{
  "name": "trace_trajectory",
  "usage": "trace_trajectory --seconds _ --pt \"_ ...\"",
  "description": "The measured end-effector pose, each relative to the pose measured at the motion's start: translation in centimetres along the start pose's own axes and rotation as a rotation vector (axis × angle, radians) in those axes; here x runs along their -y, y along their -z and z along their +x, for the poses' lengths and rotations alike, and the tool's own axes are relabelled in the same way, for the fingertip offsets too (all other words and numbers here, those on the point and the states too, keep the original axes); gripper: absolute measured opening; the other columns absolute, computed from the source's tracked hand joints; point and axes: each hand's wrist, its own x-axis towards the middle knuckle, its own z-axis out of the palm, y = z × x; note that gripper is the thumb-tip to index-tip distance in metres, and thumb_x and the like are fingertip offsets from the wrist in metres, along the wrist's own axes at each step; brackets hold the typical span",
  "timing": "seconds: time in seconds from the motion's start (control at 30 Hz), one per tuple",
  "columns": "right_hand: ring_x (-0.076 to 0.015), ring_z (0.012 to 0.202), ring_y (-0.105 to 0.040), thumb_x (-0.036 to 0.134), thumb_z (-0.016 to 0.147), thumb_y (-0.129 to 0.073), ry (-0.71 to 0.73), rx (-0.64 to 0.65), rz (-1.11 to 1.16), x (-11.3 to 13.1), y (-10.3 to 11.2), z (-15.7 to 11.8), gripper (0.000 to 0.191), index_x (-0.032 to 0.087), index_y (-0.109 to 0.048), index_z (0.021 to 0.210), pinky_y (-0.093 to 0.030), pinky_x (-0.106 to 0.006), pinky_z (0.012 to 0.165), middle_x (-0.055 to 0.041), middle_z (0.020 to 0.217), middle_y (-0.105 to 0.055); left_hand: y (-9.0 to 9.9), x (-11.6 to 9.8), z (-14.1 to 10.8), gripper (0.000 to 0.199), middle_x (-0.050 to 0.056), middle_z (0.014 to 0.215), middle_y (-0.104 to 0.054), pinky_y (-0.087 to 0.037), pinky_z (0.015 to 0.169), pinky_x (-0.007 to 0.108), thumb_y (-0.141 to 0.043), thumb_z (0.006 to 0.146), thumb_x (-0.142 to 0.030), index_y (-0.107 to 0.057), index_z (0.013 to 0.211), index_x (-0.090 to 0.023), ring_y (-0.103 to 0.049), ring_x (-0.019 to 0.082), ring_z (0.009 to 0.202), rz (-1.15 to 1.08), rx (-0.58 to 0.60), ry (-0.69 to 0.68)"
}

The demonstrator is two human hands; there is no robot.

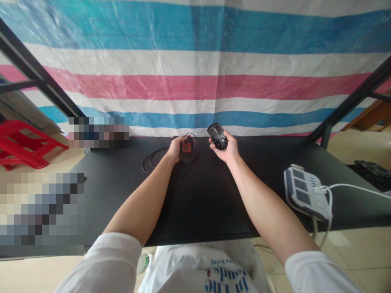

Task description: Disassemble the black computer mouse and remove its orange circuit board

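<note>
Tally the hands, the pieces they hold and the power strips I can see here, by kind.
Hands: 2 (left hand, right hand)
Held pieces: 2 (what looks like an open mouse base with an orange patch, and a black shell)
Power strips: 1 (white-and-grey power strip)
Total: 5
</note>
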Motion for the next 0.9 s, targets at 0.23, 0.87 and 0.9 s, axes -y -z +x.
trace_trajectory --seconds 0.23,0.87,0.9 --pt "-0.0159 0.055 -0.064 0.029 0.092 -0.042 0.01 -0.015 -0.022 -0.1 0.0 0.1 0.016 0.02 -0.055 0.091 -0.041 -0.022 0.042 -0.0022 0.073 -0.069 -0.2 0.0 -0.2 0.033 0.009 0.074 -0.072 -0.053 0.053 0.029 -0.056 0.074 -0.027 -0.065 0.101 -0.01 -0.068 0.022 0.061 0.013 0.009 -0.006" --pt "-0.0155 0.056 -0.065 0.029 0.092 -0.045 0.04 -0.035 -0.067 -0.2 -0.1 0.0 0.016 0.02 -0.057 0.094 -0.041 -0.021 0.041 -0.0012 0.073 -0.07 -1.0 -0.6 -1.1 0.037 0.008 0.068 -0.07 -0.055 0.058 0.031 -0.05 0.074 -0.02 -0.064 0.106 -0.009 -0.067 0.022 0.06 0.034 -0.001 0.003" --pt "-0.0154 0.056 -0.065 0.029 0.091 -0.045 0.045 -0.032 -0.069 -0.2 0.0 0.0 0.016 0.02 -0.057 0.093 -0.041 -0.022 0.041 -0.0013 0.073 -0.07 -1.0 -0.6 -1.0 0.037 0.008 0.069 -0.07 -0.055 0.058 0.032 -0.051 0.074 -0.02 -0.064 0.106 -0.009 -0.067 0.022 0.06 0.034 0.0 0.004"
